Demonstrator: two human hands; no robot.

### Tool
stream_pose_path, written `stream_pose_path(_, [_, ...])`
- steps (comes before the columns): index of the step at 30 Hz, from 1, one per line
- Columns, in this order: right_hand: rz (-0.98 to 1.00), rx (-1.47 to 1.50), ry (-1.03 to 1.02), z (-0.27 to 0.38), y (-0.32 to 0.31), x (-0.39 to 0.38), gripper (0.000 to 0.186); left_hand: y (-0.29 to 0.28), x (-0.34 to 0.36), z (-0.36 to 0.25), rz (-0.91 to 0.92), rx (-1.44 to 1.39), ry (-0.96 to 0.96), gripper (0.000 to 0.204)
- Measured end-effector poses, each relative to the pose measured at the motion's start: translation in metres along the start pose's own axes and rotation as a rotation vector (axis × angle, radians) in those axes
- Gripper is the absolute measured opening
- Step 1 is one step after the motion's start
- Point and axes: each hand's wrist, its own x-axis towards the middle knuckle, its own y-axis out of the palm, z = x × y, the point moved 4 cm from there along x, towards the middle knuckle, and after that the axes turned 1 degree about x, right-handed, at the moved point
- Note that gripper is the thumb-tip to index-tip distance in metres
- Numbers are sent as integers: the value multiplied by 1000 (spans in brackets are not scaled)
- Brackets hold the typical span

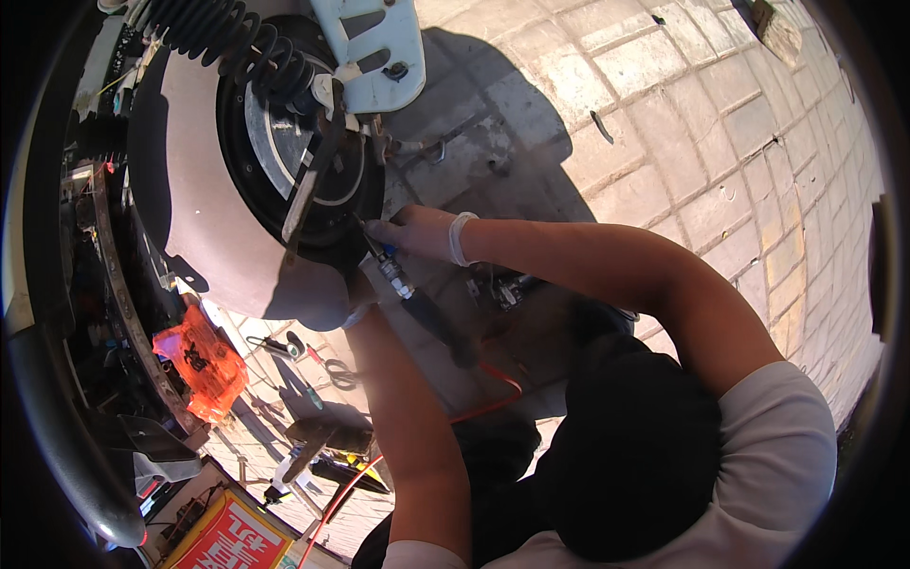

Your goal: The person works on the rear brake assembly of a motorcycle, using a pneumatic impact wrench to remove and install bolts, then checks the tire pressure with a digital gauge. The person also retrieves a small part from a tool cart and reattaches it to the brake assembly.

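My gloved right hand (412, 230) is closed on the tip of an air tool (398, 284), which has silver fittings, a black grip and a red hose (507, 379). The tip is at the lower edge of a black-rimmed wheel (334, 187); whether it touches a valve I cannot tell. My left hand (353, 311) reaches to the underside of the pale fender (194, 190), its fingers hidden. A coil-spring shock (218, 43) and white metal bracket (389, 71) sit above the wheel. A dark metal part (502, 289) lies on the paving right of the air tool.
An orange bag (204, 360), scattered hand tools (284, 346) and a low wooden piece (327, 436) are at the lower left, near a red-and-yellow box (227, 531). Dark vehicle bodywork (71, 427) runs along the left edge. Sunlit paving (682, 142) spans the right, with a stone (777, 28) at top.
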Motion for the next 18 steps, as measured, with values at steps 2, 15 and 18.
stream_pose_path(2, [21, 23, 24, 3, 2, -6, 62, 10, 3, 1, 5, 39, 23, 42])
stream_pose_path(15, [131, 89, 55, -2, -1, -4, 62, 31, 17, 6, -3, 161, 77, 44])
stream_pose_path(18, [143, 133, 67, -14, 2, 5, 65, 33, 18, 5, 2, 171, 90, 44])
